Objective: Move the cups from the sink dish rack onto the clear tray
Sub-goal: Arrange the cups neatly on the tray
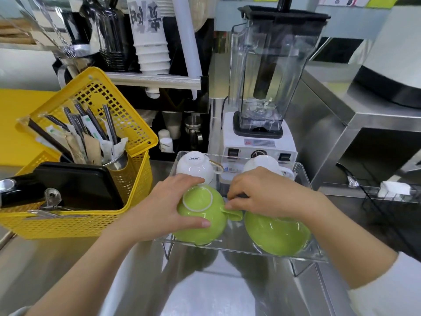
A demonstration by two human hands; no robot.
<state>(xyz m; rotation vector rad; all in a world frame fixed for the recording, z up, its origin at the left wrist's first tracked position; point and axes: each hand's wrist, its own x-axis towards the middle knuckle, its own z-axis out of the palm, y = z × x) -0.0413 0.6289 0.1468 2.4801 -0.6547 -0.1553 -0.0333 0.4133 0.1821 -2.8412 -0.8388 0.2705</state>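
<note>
A clear tray [305,258] spans the sink, resting on wire legs. Two green cups lie upside down at its near side. My left hand [168,201] grips the left green cup [205,231], thumb on its near wall and fingers over its far side. My right hand [264,192] rests on top of the right green cup [278,238], fingertips touching the left cup's handle. Two white cups stand upside down at the tray's far side, one on the left [193,165] and one on the right [262,163], the latter partly hidden by my right hand.
A yellow basket [75,222] with a black tray, a steel cup of straws and cutlery stands left of the tray. A blender [264,87] stands just behind it. A steel machine [364,124] rises at the right. The steel sink basin [205,293] lies below.
</note>
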